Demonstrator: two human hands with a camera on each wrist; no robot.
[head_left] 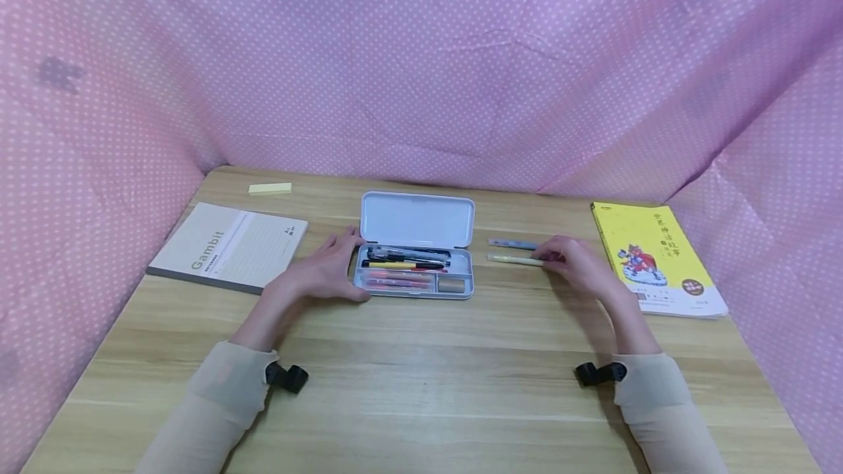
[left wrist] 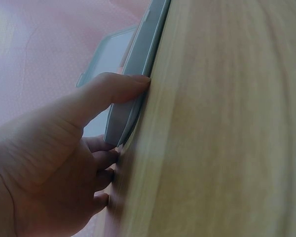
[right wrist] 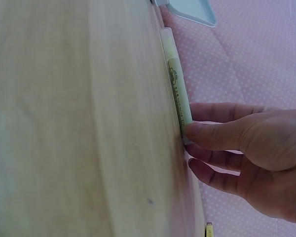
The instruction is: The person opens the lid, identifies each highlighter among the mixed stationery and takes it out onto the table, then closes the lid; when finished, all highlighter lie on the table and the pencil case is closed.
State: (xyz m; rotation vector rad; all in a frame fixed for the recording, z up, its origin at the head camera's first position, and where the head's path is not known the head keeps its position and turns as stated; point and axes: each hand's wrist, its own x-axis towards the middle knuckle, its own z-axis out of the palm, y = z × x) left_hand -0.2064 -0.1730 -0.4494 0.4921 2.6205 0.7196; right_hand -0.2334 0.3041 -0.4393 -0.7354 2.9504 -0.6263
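A white tin pencil case point(head_left: 465, 263) stands at mid-table with its lid point(head_left: 418, 219) tipped back. Inside lie several pens point(head_left: 408, 254), pink-tinted pens point(head_left: 398, 281) in the front compartment and a grey-brown block point(head_left: 451, 284). My left hand point(head_left: 326, 269) holds the case's left end, its thumb point(left wrist: 113, 89) along the front wall and the other fingers round the far side. To the right, my right hand point(head_left: 582, 268) pinches the near end of a pale yellow highlighter point(right wrist: 177, 91) between thumb and fingers. This pen lies low along the tabletop. Just behind it lies a blue highlighter point(head_left: 510, 243), partly hidden by the fingers.
A grey-white notebook point(head_left: 230, 243) marked Gambit lies at the left, with a pale yellow strip point(head_left: 270, 189) behind it. On the right is a yellow-covered book point(head_left: 648, 240), close to my right wrist. Pink dotted cloth point(head_left: 421, 72) hangs round the table point(head_left: 421, 386).
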